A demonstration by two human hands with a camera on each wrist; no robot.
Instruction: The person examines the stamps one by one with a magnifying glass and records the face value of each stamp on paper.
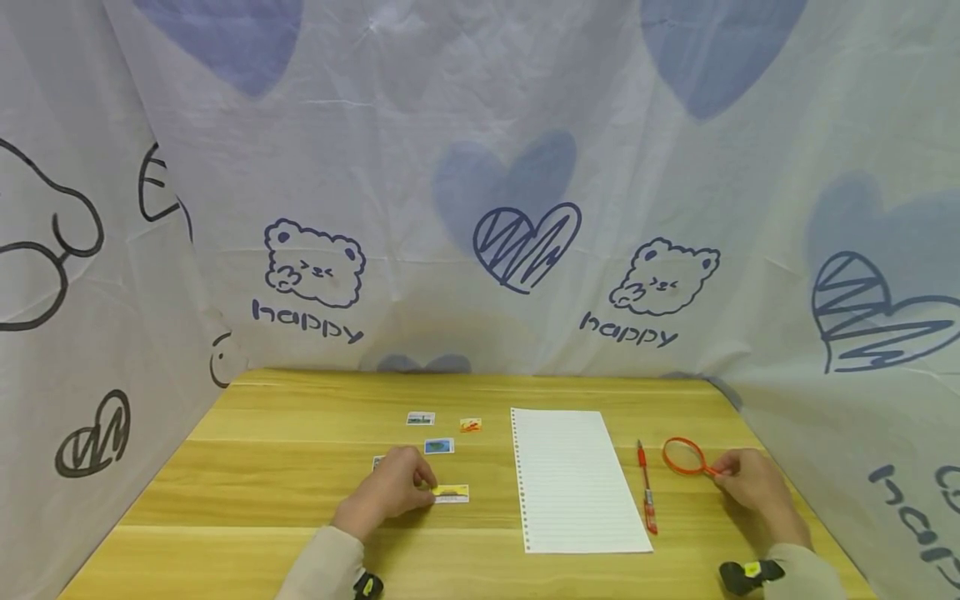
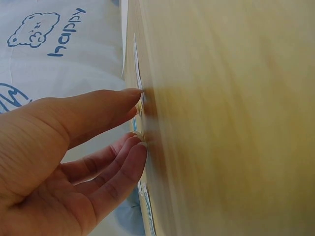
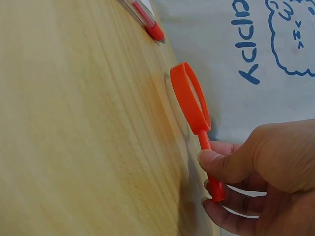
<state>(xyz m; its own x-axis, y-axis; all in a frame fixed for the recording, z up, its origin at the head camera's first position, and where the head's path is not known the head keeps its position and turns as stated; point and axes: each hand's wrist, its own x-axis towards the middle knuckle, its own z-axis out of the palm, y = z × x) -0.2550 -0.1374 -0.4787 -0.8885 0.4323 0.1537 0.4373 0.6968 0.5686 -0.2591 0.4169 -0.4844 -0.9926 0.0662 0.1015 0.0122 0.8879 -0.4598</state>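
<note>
My right hand (image 1: 753,483) pinches the handle of an orange magnifying glass (image 3: 186,101) between thumb and fingers. Its round lens end points left, tilted just above the table. At the left edge of a yellow stamp (image 1: 452,493), which lies on the wood, is my left hand (image 1: 392,483). In the left wrist view the thumb tip meets a thin paper edge, with a gap between the thumb and the other fingers. Behind this hand lie a blue stamp (image 1: 439,446), a red-and-yellow stamp (image 1: 470,425) and a pale stamp (image 1: 421,418). Another stamp (image 1: 377,461) is partly hidden by the hand.
A lined sheet of paper (image 1: 577,479) with punched holes lies between the hands. Just right of it is a red pen (image 1: 647,487). The wooden table (image 1: 225,500) is enclosed by white curtains (image 1: 420,167) printed with hearts and bears.
</note>
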